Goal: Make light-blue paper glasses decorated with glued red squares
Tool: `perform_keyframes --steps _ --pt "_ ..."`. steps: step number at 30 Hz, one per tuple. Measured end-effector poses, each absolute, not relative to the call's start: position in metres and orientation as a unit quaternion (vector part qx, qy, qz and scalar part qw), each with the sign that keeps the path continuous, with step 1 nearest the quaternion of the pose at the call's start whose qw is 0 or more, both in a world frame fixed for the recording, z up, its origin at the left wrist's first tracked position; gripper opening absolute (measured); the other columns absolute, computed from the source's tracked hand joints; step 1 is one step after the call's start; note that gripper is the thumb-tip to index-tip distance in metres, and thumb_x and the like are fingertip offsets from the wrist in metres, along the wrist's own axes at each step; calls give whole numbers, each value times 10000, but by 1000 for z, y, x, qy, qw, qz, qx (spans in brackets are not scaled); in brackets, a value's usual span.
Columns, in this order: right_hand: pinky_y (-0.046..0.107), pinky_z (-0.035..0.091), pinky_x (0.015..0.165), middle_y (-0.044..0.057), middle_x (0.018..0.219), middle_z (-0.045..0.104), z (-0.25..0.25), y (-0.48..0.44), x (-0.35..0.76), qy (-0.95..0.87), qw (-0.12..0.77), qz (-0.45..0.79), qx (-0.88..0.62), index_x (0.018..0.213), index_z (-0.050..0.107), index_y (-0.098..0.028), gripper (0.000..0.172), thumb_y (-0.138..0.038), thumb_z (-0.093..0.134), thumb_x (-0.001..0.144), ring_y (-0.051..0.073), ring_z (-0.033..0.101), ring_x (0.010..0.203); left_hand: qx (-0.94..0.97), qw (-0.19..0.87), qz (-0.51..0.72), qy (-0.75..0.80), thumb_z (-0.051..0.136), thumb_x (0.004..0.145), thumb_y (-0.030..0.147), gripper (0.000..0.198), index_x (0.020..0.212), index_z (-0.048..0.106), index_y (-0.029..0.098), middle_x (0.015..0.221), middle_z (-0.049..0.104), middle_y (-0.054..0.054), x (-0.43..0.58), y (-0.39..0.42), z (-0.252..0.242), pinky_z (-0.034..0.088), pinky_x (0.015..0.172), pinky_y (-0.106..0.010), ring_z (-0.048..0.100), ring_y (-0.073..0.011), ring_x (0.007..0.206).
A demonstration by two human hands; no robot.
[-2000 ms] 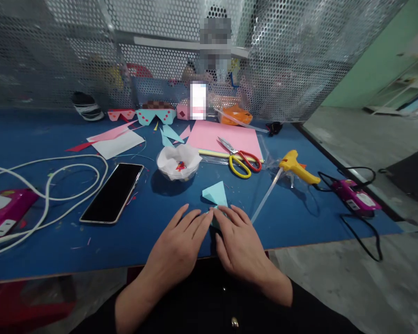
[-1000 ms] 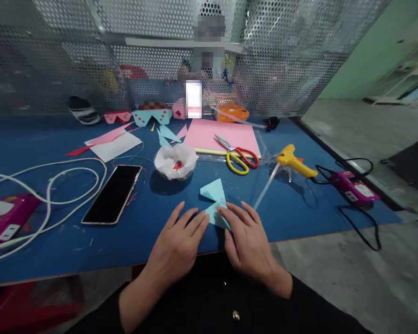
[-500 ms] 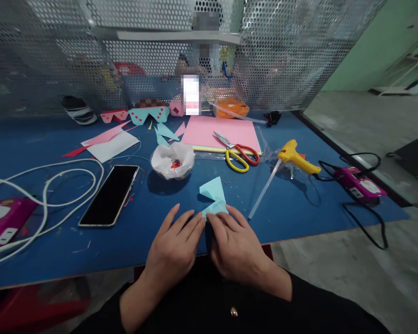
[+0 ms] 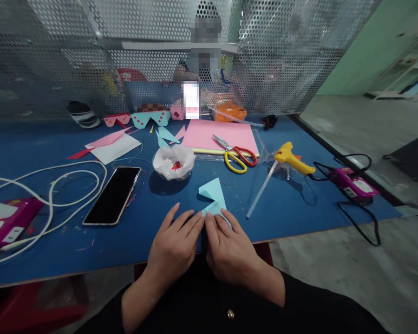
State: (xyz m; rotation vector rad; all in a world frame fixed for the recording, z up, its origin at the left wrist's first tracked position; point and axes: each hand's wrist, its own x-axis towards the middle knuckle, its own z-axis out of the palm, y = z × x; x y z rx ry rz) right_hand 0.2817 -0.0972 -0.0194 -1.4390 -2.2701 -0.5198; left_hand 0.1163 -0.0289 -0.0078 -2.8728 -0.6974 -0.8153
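A folded piece of light-blue paper [image 4: 214,190] lies at the table's front edge, its pointed upper part showing beyond my fingers. My left hand [image 4: 176,243] holds the paper's lower left edge at the index fingertip, while its outer fingers are spread. From the right, my right hand [image 4: 231,248] has its bent fingers pressed together on the paper's lower part. The two hands' index fingers almost meet there. Both thumbs are mostly hidden, and so is the paper's lowest edge.
Scissors [image 4: 235,155] lie on pink sheets [image 4: 219,132]. A yellow glue gun [image 4: 292,157] with a glue stick is at right, a paper-lined bowl [image 4: 174,162] ahead, a phone [image 4: 113,197] and white cable [image 4: 50,185] at left. Paper masks [image 4: 149,119] stand by the perforated metal screen [image 4: 153,60].
My right hand has shifted slightly, and more of the light-blue paper shows beside its fingers. My left hand stays at the paper's left edge. The whole view has moved a little.
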Motion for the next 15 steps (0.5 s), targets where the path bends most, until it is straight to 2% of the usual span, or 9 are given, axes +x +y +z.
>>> perform_keyframes --steps 4,7,9,12,15 --pt "519 383 1103 290 1222 677 -13 -100 284 -823 194 -152 -512 1244 564 129 525 -186 468 835 366 628 1110 -933 25 -272 -234 490 923 75 345 1210 680 101 1202 753 -95 115 -30 -6 349 1119 -538 693 -292 1080" --pt "514 341 1142 195 1313 660 -6 -108 300 -821 221 -60 -522 1355 505 23 531 -162 457 859 307 589 1208 -914 -31 -297 -274 471 914 68 358 1187 688 150 1167 767 -68 112 -28 -4 367 1125 -551 696 -260 1095" --pt "497 310 1158 151 1336 655 -3 -114 315 -799 266 -53 -537 1411 448 -34 546 -93 430 869 253 571 1245 -886 -97 -310 -332 470 920 107 340 1144 707 204 1118 782 -38 111 -24 -2 412 1110 -540 714 -229 1057" --pt "495 315 1148 127 1292 678 -2 -119 340 -751 315 -74 -575 1409 452 -107 522 -59 435 889 226 584 1232 -843 -169 -300 -412 522 928 229 257 1068 737 257 1052 796 -17 111 -14 4 544 991 -470 737 -216 990" --pt "500 374 1109 113 1237 699 4 -116 366 -708 334 -105 -614 1363 496 -171 464 -97 474 905 233 635 1149 -838 -173 -284 -433 578 903 289 235 1070 741 264 1065 793 -32 119 -1 11 601 871 -435 737 -241 994"
